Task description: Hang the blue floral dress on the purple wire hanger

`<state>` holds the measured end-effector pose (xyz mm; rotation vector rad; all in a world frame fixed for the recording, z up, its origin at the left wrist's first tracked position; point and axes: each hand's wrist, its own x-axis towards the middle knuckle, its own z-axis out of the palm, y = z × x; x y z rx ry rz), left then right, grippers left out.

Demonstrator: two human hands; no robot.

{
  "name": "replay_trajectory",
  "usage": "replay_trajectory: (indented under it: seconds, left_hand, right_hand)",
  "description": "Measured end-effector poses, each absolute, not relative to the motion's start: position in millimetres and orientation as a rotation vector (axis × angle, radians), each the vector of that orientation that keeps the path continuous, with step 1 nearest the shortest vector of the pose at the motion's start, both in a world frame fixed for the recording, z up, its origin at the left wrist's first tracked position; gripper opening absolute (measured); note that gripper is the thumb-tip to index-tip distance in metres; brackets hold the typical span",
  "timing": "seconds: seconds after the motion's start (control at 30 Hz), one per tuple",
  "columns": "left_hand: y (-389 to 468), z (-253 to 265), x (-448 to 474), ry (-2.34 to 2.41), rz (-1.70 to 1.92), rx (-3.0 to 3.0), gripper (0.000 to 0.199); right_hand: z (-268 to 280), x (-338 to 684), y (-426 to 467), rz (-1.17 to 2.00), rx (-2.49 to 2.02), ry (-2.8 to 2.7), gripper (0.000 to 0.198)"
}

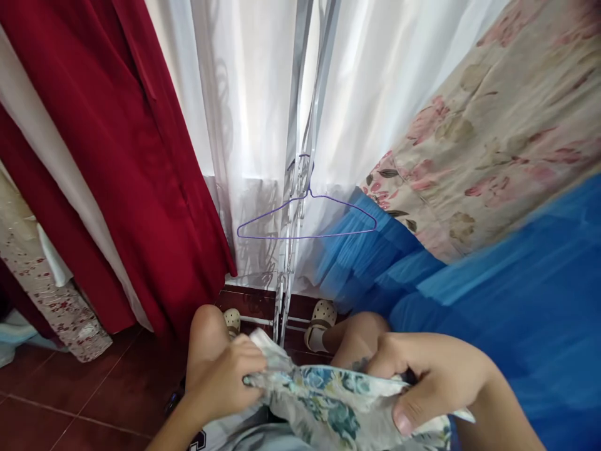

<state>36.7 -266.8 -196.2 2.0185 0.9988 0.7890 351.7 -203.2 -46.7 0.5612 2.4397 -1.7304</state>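
Holding a white-and-teal floral cloth (335,410) over the lap (248,435), left hand (235,379) bunched around one end, right hand (436,382) pinching the upper edge, with a purple wire hanger (328,235) on the metal rack (297,94) ahead, draped red fabric (154,163) at left, blue tulle (507,282) at right

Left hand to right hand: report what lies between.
White cloth with blue-green floral print, held by the left hand and right hand, in the head view.

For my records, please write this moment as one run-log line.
left hand: grips floral cloth | right hand: grips same cloth | purple hanger: ahead, before white curtain
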Motion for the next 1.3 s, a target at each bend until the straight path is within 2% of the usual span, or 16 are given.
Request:
replay_trajectory:
  seconds: [0.1,0.13,0.2,0.27,0.37,0.47,0.6,0.67,0.77,0.87,0.97,1.03,1.1,1.13,1.23,1.3]
  left_hand:
    - [-255,-170,-1,1.181,0.781,2.275,0.040]
    - [-253,-160,-11,1.195,0.757,2.283,0.043]
    - [-250,-141,-24,1.219,0.707,2.256,0.045]
    - [-246,-126,-32,1.256,0.640,2.246,0.042]
    - [-226,-116,-45,1.394,0.571,2.344,0.031]
    - [-184,-114,-67,1.618,0.486,2.484,0.024]
    - [-121,-105,-96,1.736,0.564,2.557,0.020]
    - [-101,-94,-100,1.688,0.717,2.601,0.026]
    - [-90,-72,-86,1.564,0.892,2.639,0.040]
    - [-91,-49,-53,1.438,0.934,2.625,0.049]
    - [-88,-33,-14,1.320,1.086,2.545,0.037]
    - [-81,-30,3,1.305,1.236,2.456,0.024]
    - [-72,-33,10,1.351,1.355,2.333,0.021]
    - [-67,-35,10,1.363,1.393,2.271,0.022]
    - [-59,-43,4,1.288,1.389,2.160,0.022]
    - [-57,-46,0,1.216,1.354,2.102,0.024]
  right_hand:
    - [-48,362,-188,-1.745,0.971,2.608,0.026]
    - [-51,363,-178,-1.759,1.120,2.657,0.032]
    - [-57,362,-151,-1.845,1.370,2.729,0.056]
    - [-63,357,-120,-1.914,1.539,2.821,0.075]
    - [-74,343,-76,-1.789,1.694,3.009,0.084]
    - [-92,328,-44,-1.427,1.830,3.127,0.076]
    - [-117,317,-28,-0.826,1.913,3.186,0.038]
    - [-124,316,-28,-0.654,1.905,3.235,0.030]
    - [-124,317,-34,-0.625,1.876,3.273,0.035]
    - [-121,309,-44,-0.806,1.795,3.291,0.035]
    - [-121,296,-56,-0.964,1.661,3.367,0.034]
    - [-122,294,-64,-0.964,1.605,3.394,0.027]
    - [-122,304,-73,-0.923,1.602,3.389,0.019]
    - [-122,313,-77,-0.896,1.618,3.393,0.029]
    - [-119,349,-85,-0.762,1.780,3.461,0.074]
    - [-113,374,-83,-0.612,1.976,3.502,0.091]
